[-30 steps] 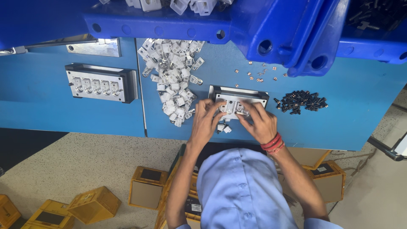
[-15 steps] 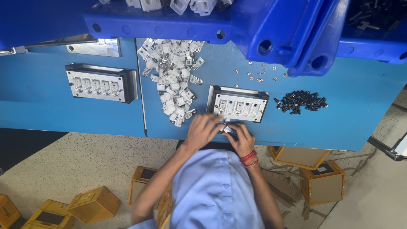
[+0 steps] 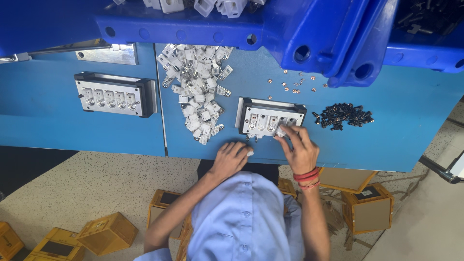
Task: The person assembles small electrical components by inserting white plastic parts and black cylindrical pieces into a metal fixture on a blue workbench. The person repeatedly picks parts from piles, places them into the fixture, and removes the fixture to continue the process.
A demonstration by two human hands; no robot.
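Pinching a small white part (image 3: pixel 281 130) at the jig (image 3: pixel 270 117) front slots, right hand (image 3: pixel 302 152) seats it, while left hand (image 3: pixel 231 158) rests curled on the bench (image 3: pixel 386 140) edge, holding another white piece, steadying nearby.

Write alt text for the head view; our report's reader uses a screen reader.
Seen from above, a person's right hand presses a small white part into a jig on a blue table, while the left hand rests at the table's edge. A pile of white parts lies left of the jig, black screws right.
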